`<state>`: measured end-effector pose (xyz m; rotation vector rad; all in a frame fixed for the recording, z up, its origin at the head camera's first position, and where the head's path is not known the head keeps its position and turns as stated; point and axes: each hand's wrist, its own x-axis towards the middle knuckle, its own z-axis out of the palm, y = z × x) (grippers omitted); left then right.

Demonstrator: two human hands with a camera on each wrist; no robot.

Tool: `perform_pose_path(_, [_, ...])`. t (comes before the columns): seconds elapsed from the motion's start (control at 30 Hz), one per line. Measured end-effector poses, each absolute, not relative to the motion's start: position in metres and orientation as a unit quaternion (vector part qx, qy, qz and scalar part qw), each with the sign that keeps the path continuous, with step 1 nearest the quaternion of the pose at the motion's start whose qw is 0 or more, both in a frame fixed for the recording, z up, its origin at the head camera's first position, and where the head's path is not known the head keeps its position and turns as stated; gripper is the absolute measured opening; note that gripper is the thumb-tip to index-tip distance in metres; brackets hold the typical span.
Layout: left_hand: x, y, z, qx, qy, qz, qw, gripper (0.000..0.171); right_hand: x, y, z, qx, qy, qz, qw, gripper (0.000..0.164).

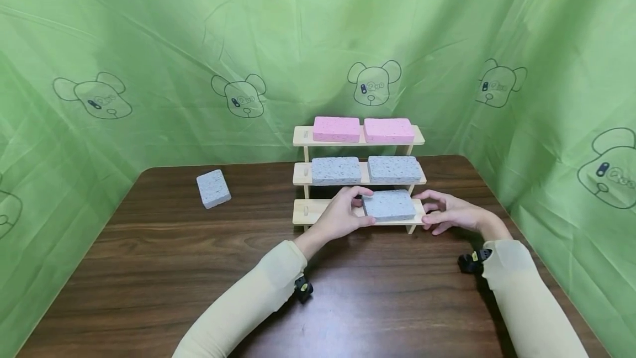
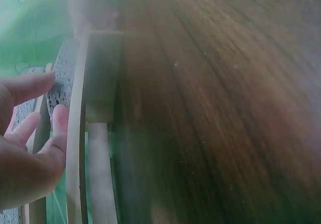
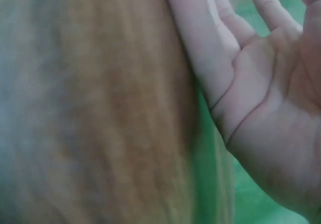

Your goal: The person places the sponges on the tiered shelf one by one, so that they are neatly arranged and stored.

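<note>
A pale blue speckled sponge (image 1: 389, 206) lies on the right part of the lowest tier of a wooden three-tier stand (image 1: 308, 212). My left hand (image 1: 340, 214) pinches its left end, forefinger at the back corner and thumb at the front. In the left wrist view, fingertips of the left hand (image 2: 32, 148) meet the porous side of the sponge (image 2: 62, 78). Beside the stand's right end is my right hand (image 1: 454, 214), its fingers loosely bent and apart, holding nothing. The palm of the right hand (image 3: 271, 93) fills the right side of its wrist view.
Two blue sponges (image 1: 336, 170) sit on the middle tier and two pink sponges (image 1: 336, 129) on the top one. Another blue sponge (image 1: 213, 188) lies at the back left of the brown wooden table (image 1: 174, 269). Green curtains (image 1: 298, 32) surround the table's back and sides.
</note>
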<state>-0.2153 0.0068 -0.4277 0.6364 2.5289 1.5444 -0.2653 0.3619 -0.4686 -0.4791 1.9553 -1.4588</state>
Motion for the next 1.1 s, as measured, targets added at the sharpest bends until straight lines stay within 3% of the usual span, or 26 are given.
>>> perform_pose_path(0.37, [-0.220, -0.016, -0.427, 0.224, 0.800, 0.552, 0.074, 0.053, -0.268, 0.363, -0.473, -0.194, 0.744, -0.564, 0.299, 0.049])
perform_pose_path(0.77, [-0.215, -0.098, -0.419, 0.213, 0.773, 0.592, 0.083, 0.050, -0.262, 0.362, -0.472, -0.183, 0.750, -0.562, 0.296, 0.049])
perform_pose_path(1.1, [-0.213, -0.176, -0.422, 0.139, 0.802, 0.579, 0.040, 0.059, -0.261, 0.364, -0.476, -0.192, 0.745, -0.566, 0.295, 0.049])
